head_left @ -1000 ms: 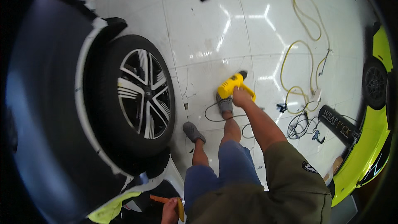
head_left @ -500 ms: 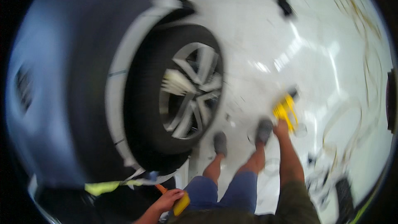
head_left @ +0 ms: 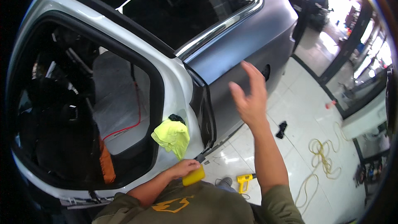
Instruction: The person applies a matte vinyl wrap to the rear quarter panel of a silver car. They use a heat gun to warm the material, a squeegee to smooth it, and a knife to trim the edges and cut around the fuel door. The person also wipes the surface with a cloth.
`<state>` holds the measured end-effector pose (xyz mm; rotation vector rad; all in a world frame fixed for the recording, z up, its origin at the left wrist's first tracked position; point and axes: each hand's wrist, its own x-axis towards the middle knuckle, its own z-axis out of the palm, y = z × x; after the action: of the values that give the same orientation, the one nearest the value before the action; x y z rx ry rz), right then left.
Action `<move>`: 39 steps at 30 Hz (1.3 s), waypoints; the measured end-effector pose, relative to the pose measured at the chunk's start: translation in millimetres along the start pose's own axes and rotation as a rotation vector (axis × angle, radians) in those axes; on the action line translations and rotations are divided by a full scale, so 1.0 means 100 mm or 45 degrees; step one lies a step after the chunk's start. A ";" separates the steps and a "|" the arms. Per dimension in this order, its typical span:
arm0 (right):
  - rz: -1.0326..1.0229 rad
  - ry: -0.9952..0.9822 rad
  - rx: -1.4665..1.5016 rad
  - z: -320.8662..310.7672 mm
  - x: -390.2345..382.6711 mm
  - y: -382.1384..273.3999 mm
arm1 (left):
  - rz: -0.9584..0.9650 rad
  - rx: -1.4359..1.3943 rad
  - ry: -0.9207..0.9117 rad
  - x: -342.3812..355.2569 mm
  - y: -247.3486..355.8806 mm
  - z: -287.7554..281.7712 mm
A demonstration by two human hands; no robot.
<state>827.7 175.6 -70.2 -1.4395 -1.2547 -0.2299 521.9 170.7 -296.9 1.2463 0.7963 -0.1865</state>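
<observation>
My left hand [head_left: 186, 167] is closed on a yellow squeegee [head_left: 194, 176], held low in front of my body. Reaching up and forward, my right hand [head_left: 251, 99] has its fingers and thumb apart and holds nothing. It is in front of the grey-blue rear side panel [head_left: 244, 43] of a car; whether it touches the panel cannot be told. A lime-yellow cloth [head_left: 172, 136] with a dark piece at its top lies on the white door-frame sill [head_left: 166, 108]. On the floor beside my foot stands or lies a yellow heat gun [head_left: 245, 181].
To the left is the open doorway with a grey seat [head_left: 114, 87], a red cord [head_left: 128, 130] and an orange strip [head_left: 106, 164]. A yellow hose or cord [head_left: 321, 157] coils on the tiled floor at right, near a small black object [head_left: 281, 129]. Glass doors [head_left: 331, 29] stand beyond.
My view has swung from the wheel to the rear panel and doorway. My right hand has let go of the heat gun, now on the floor, and risen. My left hand keeps the squeegee.
</observation>
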 end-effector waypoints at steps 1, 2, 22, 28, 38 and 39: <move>-0.091 -0.011 -0.026 0.12 0.20 -0.16 | 0.044 -0.019 0.020 -0.01 0.11 -0.08; -0.096 -0.050 -0.077 0.24 0.37 -0.26 | 0.084 -0.060 0.026 -0.03 0.15 -0.18; -0.167 0.023 -0.515 0.84 0.49 -0.60 | 0.208 -0.206 0.007 -0.07 -0.12 -0.78; -0.008 -0.053 -0.543 0.89 0.53 -0.80 | 0.237 -0.163 0.007 0.02 -0.09 -0.74; -0.065 -0.102 -0.407 0.68 0.57 -0.79 | 0.377 -0.372 -0.059 -0.21 0.45 -0.58; -0.074 -0.065 -0.434 0.71 0.56 -0.82 | 0.433 -0.350 -0.071 -0.23 0.52 -0.56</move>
<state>752.5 245.3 -3.5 -1.7075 -1.3458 -0.4669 508.4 232.3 -248.0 1.0907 0.5310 0.1596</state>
